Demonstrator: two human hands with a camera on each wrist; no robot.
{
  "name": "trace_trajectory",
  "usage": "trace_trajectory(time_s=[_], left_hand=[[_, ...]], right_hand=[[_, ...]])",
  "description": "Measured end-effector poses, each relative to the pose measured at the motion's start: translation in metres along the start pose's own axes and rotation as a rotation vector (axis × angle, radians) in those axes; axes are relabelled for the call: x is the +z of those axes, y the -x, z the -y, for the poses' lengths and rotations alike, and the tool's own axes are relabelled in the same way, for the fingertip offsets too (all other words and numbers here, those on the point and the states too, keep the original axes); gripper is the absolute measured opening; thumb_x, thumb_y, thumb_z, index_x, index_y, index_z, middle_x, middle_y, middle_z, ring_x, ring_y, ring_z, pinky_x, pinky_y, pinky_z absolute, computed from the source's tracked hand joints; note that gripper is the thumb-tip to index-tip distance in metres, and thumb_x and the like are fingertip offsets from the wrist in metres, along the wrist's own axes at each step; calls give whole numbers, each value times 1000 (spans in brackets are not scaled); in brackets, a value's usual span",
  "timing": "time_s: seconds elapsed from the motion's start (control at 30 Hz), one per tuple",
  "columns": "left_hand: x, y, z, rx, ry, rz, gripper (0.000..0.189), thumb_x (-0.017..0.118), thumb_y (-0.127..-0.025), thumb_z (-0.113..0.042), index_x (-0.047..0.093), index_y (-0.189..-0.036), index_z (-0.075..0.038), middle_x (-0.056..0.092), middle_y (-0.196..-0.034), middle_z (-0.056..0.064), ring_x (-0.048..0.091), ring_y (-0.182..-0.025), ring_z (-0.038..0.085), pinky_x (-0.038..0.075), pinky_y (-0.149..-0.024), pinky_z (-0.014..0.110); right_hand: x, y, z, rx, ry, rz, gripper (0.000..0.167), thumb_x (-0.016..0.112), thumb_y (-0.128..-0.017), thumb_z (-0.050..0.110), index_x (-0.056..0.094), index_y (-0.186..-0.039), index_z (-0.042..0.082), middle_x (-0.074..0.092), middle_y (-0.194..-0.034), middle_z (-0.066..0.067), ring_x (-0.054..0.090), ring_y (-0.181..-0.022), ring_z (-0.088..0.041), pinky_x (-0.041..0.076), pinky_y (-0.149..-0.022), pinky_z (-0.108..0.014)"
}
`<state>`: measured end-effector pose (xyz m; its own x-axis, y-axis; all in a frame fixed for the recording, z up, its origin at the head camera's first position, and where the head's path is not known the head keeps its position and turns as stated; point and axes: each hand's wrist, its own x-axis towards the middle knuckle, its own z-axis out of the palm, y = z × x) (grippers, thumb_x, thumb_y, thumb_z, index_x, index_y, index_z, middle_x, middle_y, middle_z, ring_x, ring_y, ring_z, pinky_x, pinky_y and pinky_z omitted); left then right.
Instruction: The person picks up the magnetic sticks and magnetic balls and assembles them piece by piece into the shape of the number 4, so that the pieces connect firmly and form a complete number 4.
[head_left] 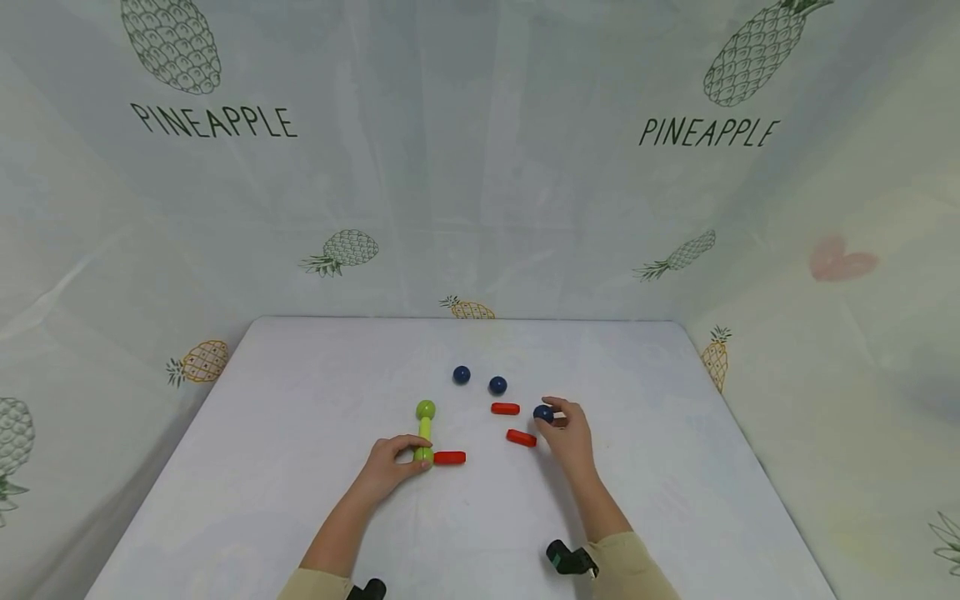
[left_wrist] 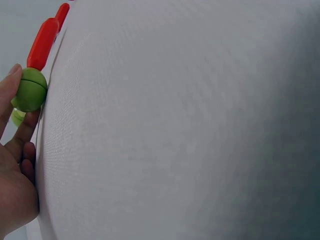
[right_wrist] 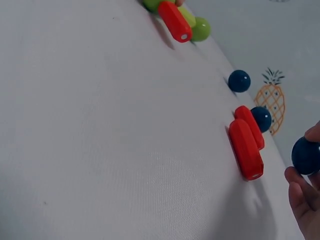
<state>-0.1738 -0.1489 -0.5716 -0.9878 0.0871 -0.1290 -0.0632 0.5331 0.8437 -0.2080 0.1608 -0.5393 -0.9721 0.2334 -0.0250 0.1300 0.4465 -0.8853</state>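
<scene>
The word "PINEAPPLE" can be read twice on the pale cloth (head_left: 480, 192), in dark capitals at upper left (head_left: 213, 122) and upper right (head_left: 708, 132), each beneath a large line-drawn pineapple; smaller green and orange pineapples and a faded red heart (head_left: 842, 258) are printed around them. On the white tabletop (head_left: 300, 375), left of centre, the left hand (head_left: 390, 463) pinches a green ball (head_left: 423, 456) between thumb and fingers, partly covering it. A yellow-green stick (head_left: 425, 428) runs from that ball to a second green ball (head_left: 426, 408) farther off, and a red stick (head_left: 450, 457) juts from its right side. The right hand (head_left: 570, 433) pinches a blue ball (head_left: 542, 412) at its fingertips. Between the hands lie two loose red sticks (head_left: 506, 408) (head_left: 521, 437), the nearer one just beside the right hand; beyond them sit two more blue balls (head_left: 461, 375) (head_left: 498, 385). From the right wrist, the nearer loose stick partly hides the other, which overlaps a blue ball. Tan sleeves (head_left: 633, 567) and black wrist devices (head_left: 566, 558) show at the bottom edge.
</scene>
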Motion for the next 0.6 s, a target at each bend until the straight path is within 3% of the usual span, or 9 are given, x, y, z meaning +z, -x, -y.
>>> trace_trajectory(time_s=[0.6], left_hand=[[0,-2,1,30,41,4,24,80,-81,-18,73,-103,-23,61,-116,3,42,-120,31,39,-100,53]], right_hand=[[17,19,4,-86,-105,98,34,69,-86,8,67,-120,8,55,-109,-9,57,-86,-22,51,-67,-24]])
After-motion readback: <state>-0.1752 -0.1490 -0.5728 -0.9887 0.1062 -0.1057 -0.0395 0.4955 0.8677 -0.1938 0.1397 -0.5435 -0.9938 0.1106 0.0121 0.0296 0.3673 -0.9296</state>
